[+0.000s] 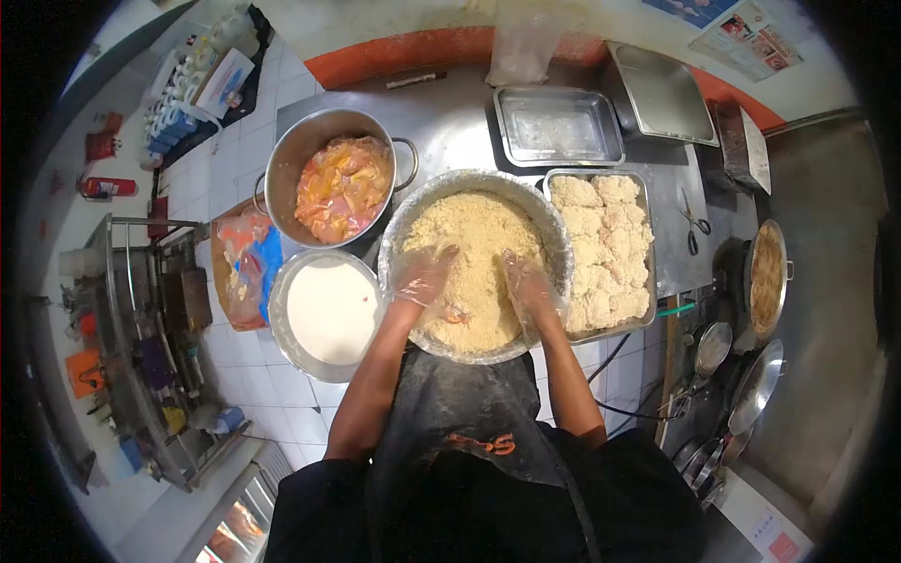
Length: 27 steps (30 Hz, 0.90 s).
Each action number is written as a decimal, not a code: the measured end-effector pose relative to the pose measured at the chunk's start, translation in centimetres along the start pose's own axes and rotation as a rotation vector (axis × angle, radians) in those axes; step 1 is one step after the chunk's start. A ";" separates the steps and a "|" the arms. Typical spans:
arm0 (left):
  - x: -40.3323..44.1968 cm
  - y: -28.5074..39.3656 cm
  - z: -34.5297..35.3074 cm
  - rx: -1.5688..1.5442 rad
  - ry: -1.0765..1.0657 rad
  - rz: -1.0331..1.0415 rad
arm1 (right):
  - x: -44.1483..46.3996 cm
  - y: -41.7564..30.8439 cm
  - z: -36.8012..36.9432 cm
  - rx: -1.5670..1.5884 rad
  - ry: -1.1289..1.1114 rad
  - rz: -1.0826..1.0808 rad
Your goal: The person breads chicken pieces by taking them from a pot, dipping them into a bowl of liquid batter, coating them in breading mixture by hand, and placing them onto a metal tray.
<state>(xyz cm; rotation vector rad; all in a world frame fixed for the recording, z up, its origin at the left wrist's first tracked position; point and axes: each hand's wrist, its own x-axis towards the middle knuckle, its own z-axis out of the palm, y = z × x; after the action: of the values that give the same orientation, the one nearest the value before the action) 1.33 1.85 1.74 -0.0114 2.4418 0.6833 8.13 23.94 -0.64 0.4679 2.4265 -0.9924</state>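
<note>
Leaning over the big round basin (555, 218), I had both hands down in the pale yellow crumb coating (479, 220) that filled it. My left hand (422, 278) was on the left side of the coating and my right hand (527, 289) on the right, well apart, each in a clear plastic glove. My fingers were partly sunk in the crumbs, so I cannot tell how wide or narrow either grip was, or whether it closed on anything. A small orange-pink piece (456, 317) showed in the coating between my wrists, nearer my left.

The basin sat at the front of the steel table (441, 103). Just beside it on the right, a rectangular tray (612, 328) held rows of crumb-covered pieces (601, 249). On the left was a bowl of white liquid (330, 308), and behind that a two-handled pot (282, 169) held raw, orange-tinted meat (345, 188). An uncoated metal pan (558, 127) lay behind the tray, with a deeper pan (662, 94) to its right, and scissors (693, 225) rested to the right of the crumbed pieces.
</note>
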 end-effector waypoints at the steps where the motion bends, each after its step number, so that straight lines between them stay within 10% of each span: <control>1: 0.4 -0.1 -0.8 -0.004 -0.114 -0.047 | 0.5 0.4 0.3 0.028 0.009 0.025; 7: -0.4 -2.4 -1.0 -0.189 0.051 0.160 | -4.6 -4.6 -5.1 0.131 -0.081 0.387; 12: -1.0 -1.2 -4.4 -0.368 -0.154 -0.130 | -4.0 -7.5 -5.3 -0.162 0.121 -0.020; 16: -0.5 -3.1 -5.0 0.344 0.219 0.431 | 1.0 -7.2 -2.5 -0.150 0.407 -0.532; 19: 0.4 -7.0 -2.8 0.130 0.530 0.591 | 5.2 -8.3 2.7 -0.348 0.139 -0.415; 22: 0.6 -9.2 -0.7 -0.925 0.396 0.589 | 6.8 -8.9 7.1 0.019 0.124 -0.407; 27: -2.9 -7.7 -4.1 -1.278 0.190 0.387 | 8.6 -4.5 13.3 0.432 0.095 -0.544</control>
<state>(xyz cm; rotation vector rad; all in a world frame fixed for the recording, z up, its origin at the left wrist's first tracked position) 2.73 -7.19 2.59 -0.1117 1.7486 2.3533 2.76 12.40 -11.09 -0.0260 2.4725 -1.7748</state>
